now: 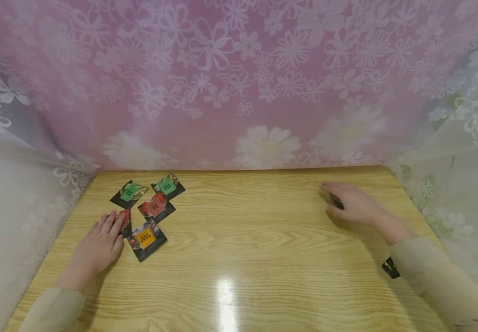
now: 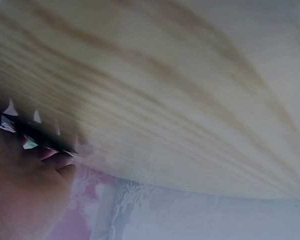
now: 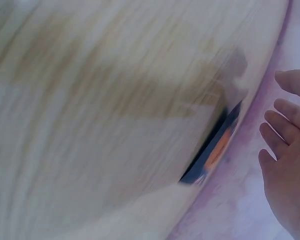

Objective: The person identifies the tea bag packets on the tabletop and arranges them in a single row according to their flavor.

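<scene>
My left hand (image 1: 99, 244) lies at the table's left side, fingers stretched over a red-and-black packet (image 1: 127, 226) and covering much of it. Beside its thumb is a packet with a yellow label (image 1: 145, 238). Farther back lie a red-labelled packet (image 1: 154, 207) and two with green labels (image 1: 129, 193) (image 1: 168, 186). On the right, my right hand (image 1: 355, 204) reaches over a dark packet (image 1: 337, 201), mostly hidden beneath it. In the right wrist view this packet shows an orange label (image 3: 217, 150), with the hand (image 3: 287, 135) above, fingers loosely extended and holding nothing.
The wooden table (image 1: 255, 230) has its back edge against a pink floral curtain (image 1: 239, 92). Pale sheer curtains hang along both sides. A small black thing (image 1: 390, 268) shows beside the right sleeve (image 1: 433, 276).
</scene>
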Action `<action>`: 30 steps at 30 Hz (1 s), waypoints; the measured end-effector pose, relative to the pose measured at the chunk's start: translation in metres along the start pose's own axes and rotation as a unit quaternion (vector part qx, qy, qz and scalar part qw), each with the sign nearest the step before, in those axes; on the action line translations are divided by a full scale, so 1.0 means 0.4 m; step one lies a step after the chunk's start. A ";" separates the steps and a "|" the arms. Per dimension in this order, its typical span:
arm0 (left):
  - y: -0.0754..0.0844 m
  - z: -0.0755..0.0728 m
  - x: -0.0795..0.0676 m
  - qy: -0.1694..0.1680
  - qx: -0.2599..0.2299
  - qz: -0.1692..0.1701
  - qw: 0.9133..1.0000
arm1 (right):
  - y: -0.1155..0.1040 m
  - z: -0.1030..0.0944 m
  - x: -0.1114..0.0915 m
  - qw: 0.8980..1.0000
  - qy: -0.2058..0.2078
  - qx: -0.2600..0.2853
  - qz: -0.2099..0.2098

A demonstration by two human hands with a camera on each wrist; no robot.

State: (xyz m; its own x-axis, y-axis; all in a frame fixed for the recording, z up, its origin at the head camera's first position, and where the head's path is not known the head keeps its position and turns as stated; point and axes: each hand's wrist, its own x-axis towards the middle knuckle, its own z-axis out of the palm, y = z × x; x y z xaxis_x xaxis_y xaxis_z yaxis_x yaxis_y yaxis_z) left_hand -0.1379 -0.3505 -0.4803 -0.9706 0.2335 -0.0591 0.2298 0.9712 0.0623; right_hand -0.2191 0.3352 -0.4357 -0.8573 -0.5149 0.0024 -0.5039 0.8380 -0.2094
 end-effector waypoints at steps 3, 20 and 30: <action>-0.002 0.000 0.003 0.001 0.000 0.003 1.000 | -0.028 0.007 0.022 1.000 0.007 0.002 -0.023; -0.014 0.001 0.000 -0.001 0.012 0.007 1.000 | -0.227 0.055 0.161 0.996 0.010 0.053 -0.071; -0.010 0.002 -0.001 -0.002 -0.002 0.001 1.000 | -0.377 0.095 0.246 0.989 -0.014 0.082 -0.123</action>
State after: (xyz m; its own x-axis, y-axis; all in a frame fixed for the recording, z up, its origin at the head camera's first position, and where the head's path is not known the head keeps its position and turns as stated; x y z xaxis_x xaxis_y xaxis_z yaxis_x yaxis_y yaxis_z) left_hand -0.1386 -0.3545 -0.4812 -0.9697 0.2359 -0.0634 0.2317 0.9705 0.0672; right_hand -0.2235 0.1511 -0.4412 -0.7071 -0.7056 0.0469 -0.6704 0.6478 -0.3617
